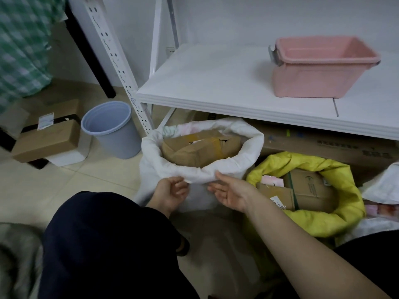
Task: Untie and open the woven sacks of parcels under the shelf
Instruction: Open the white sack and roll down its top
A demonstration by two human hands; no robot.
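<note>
A white woven sack (pixel 248 145) stands open under the white shelf (pixel 216 104), its rim rolled down, with brown parcels (pixel 194 152) showing inside. My left hand (pixel 171 192) is at the near rim, thumb and curled fingers pinching the edge of the rolled fold. My right hand (pixel 230 189) lies palm up just right of it. Its thumb touches the rim and its fingers are relaxed below the fold. To the right a yellow sack (pixel 336 221) is also open, holding cardboard boxes (pixel 306 188). Part of another white sack (pixel 382 186) shows at the far right edge.
A pink plastic bin (pixel 313 80) sits on the shelf. A blue-grey waste bucket (pixel 112 130) stands left of the sack beside the shelf post (pixel 121 72). Cardboard boxes (pixel 47 139) lie on the tiled floor at the left. My dark-clothed knee (pixel 103 244) fills the lower left.
</note>
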